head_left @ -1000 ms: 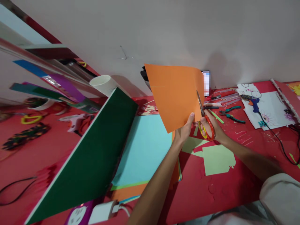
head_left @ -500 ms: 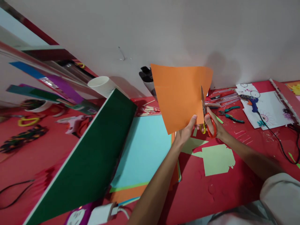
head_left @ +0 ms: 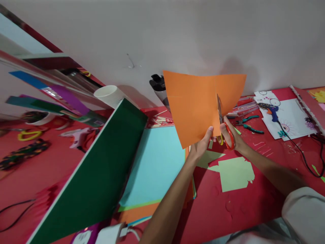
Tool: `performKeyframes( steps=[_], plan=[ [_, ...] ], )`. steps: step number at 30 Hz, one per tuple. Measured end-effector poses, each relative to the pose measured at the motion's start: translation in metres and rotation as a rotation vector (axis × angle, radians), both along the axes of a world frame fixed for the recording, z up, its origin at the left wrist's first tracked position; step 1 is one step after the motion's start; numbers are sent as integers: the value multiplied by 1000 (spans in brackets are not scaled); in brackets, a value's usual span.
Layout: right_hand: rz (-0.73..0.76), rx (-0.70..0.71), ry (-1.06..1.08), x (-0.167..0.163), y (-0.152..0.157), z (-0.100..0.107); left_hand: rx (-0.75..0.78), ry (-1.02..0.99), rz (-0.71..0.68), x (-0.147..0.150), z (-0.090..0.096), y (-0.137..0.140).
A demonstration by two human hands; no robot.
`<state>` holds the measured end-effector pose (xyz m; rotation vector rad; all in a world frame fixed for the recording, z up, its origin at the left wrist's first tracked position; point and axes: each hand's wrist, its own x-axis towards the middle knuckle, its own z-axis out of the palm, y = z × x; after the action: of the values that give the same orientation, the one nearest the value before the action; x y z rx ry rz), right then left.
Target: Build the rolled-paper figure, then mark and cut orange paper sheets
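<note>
Green paper on red table

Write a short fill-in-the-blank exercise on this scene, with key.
The ____ hand grips the red-and-yellow-handled metal scissors.
The left hand has its ____ on the front of the orange paper sheet.
The blue plastic glue gun lies on ____ flower-patterned paper.

Missing words: right; thumb; white.

Site is identified as a craft workspace; whether home or shop cannot be determined. On the red-covered counter are laid a blue glue gun, a pink glue gun, teal-handled pliers, a stack of coloured paper and pale green paper offcuts. Above the counter, scissors are applied to an orange sheet.
</note>
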<state>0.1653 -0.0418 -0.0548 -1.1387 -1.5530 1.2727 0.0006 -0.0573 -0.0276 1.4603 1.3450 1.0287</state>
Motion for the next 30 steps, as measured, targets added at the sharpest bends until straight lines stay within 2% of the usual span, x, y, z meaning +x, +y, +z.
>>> performKeyframes(
  steps=[7, 18, 30],
  plan=[
    [-34, -1, 131, -5, 1, -1, -11, -36, 25, 0, -5, 1],
    [-41, -5, 168, -6, 0, 0, -27, -43, 15, 2, -1, 0],
    [-45, 7, 184, -7, -1, 0, 19, -52, -11, 2, 2, 0]
  ],
)
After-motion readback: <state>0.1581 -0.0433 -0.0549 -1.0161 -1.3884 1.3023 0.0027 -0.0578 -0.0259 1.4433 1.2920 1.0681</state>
